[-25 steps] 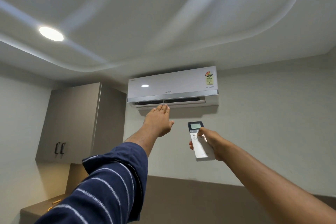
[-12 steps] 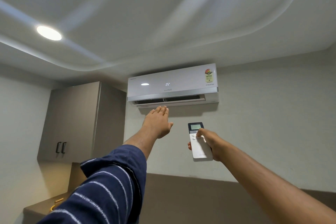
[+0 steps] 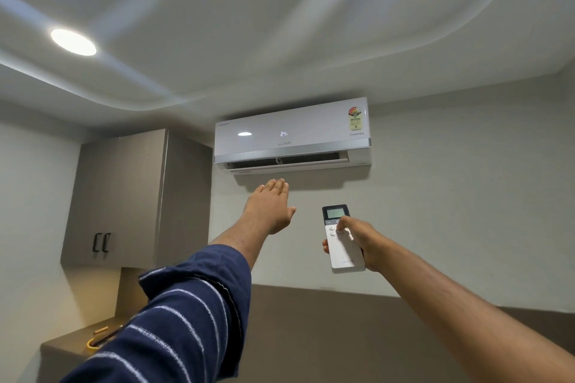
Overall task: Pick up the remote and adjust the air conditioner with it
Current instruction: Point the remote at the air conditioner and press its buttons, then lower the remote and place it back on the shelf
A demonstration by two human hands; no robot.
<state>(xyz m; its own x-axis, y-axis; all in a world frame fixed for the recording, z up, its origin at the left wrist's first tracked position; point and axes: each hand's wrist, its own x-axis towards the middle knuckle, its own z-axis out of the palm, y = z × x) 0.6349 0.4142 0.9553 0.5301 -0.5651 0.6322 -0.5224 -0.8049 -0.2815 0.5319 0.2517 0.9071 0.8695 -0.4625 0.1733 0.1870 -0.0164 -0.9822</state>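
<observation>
Holding remote [image 3: 341, 242] in right grip [image 3: 362, 238] | left hand [image 3: 270, 207] flat, empty | air conditioner [image 3: 292, 137] reads 24

The air conditioner [image 3: 292, 137] hangs on the wall at twelve o'clock, a cabinet [image 3: 124, 196] beside it at nine. Below it sit the left hand [image 3: 269, 208] and, toward three o'clock, the remote [image 3: 342, 239].

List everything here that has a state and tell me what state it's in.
Air conditioner: on, display reads 24, flap open.
Remote: held in right hand, screen lit, thumb on a button.
Left hand: open, empty, raised below the flap.
Ceiling light: on.
Cupboard: doors closed.
</observation>
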